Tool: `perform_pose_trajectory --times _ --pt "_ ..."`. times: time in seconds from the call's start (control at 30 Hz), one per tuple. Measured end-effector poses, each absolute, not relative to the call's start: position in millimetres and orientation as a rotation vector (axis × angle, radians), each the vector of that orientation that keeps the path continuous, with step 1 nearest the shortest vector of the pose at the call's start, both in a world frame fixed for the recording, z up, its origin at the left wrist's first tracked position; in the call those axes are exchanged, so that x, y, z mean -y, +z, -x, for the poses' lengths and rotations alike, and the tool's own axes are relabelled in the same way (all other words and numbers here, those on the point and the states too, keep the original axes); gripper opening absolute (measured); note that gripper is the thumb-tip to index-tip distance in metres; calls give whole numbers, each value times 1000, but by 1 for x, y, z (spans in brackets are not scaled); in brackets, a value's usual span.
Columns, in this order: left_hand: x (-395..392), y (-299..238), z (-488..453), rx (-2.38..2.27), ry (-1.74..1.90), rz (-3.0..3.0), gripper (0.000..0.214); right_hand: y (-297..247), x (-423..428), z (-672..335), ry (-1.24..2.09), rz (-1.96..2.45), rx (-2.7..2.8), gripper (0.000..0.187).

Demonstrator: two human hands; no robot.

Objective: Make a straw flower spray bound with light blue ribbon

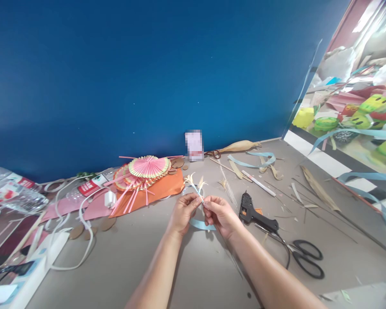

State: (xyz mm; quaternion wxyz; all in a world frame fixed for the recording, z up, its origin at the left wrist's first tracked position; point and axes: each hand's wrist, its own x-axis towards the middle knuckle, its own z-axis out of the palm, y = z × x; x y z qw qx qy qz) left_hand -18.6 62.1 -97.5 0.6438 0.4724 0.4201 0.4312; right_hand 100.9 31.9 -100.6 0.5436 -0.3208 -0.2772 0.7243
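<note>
Near the middle of the table, my left hand (185, 210) and my right hand (221, 213) pinch the stem of a small pale dried-husk flower (200, 185) between thumbs and fingertips. Two cream blossoms splay out above the fingers, and a light-blue wrap shows on the stem. A light-blue ribbon (202, 224) curves beneath both hands. Thin stems run down under my right wrist. Another cream flower (223, 184) on thin wires lies just beyond my right hand. To the right rests a black hot glue gun (255, 214), with black-handled scissors (308, 257) nearer me.
Pink paper fans (150, 166) lie on orange paper (167, 189) at the left. Plastic bottles (14, 189), a white cable (83, 223) and a power strip (46, 262) fill the far left. A white pen (259, 183), husk strips and wires scatter right. A blue wall (167, 77) stands behind.
</note>
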Motion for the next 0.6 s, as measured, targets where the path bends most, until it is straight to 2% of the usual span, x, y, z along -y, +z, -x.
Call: perform_pose_trajectory --times 0.23,0.43,0.6 --pt "-61 -98 15 -1003 1020 -1137 18 -105 -33 -96 1386 1015 827 15" --pt "-60 -94 13 -1059 1057 -1174 15 -101 -28 -92 956 1322 1042 13" --pt "-60 -93 13 -1087 1025 -1116 16 -102 -26 -90 800 1403 1134 11"
